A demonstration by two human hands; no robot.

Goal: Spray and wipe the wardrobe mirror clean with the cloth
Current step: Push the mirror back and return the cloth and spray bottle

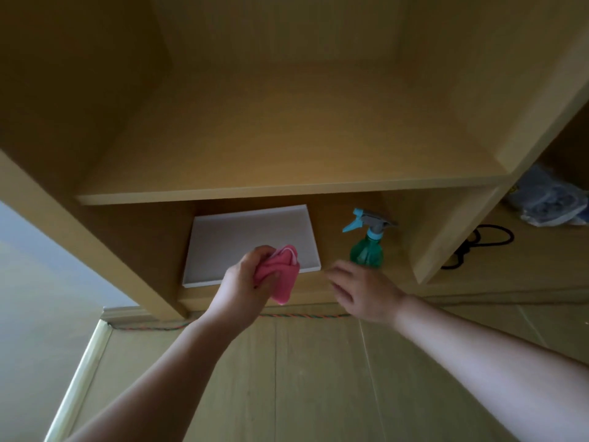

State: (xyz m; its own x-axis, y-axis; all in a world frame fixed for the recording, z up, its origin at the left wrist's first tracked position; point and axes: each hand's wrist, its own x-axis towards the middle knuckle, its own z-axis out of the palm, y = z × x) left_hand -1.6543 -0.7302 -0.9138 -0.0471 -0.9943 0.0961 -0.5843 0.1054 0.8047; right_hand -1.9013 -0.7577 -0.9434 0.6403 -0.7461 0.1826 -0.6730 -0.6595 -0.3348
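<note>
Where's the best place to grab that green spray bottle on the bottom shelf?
Probably around the narrow neck just under the blue trigger of the spray bottle, coming from the front with the free right hand. It stands upright with its nozzle pointing left, and the shelf above blocks reaching down.

Wood shelf board (287, 189) spans above both hands. Black cord (478, 244) lies looped to the right of the right hand (363, 291), in the next compartment. Crumpled blue-white bag (548, 202) sits farther right, higher up. Twisted red-green rope (299, 315) runs along the base, just below and between the right hand and the left hand (245, 282). Plank floor (287, 378) lies under the forearms. Pale wall (38, 266) and baseboard (83, 362) are left of the left hand.
</note>
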